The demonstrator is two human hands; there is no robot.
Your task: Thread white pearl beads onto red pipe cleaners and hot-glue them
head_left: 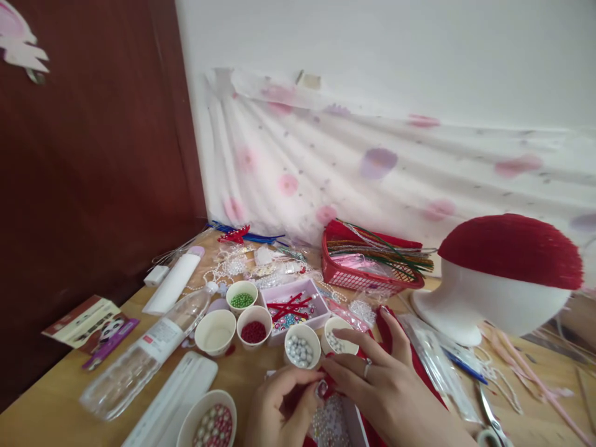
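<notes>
one left hand [282, 406], mine: thumb and forefinger pinching a small red piece [328, 383] above a beaded tray [356, 423]. one right hand [388, 382], mine: fingers extended beside it, grip undetermined. nearby: white-bead cup [297, 330].

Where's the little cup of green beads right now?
In the head view, the cup of green beads stands on the table, left of centre, just behind the cup of dark red beads and left of the pale lilac tray.

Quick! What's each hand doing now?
Left hand: closed, seemingly pinching a small red piece, shape and material unclear.
Right hand: partly spread at that piece; grip can't be told.
</notes>
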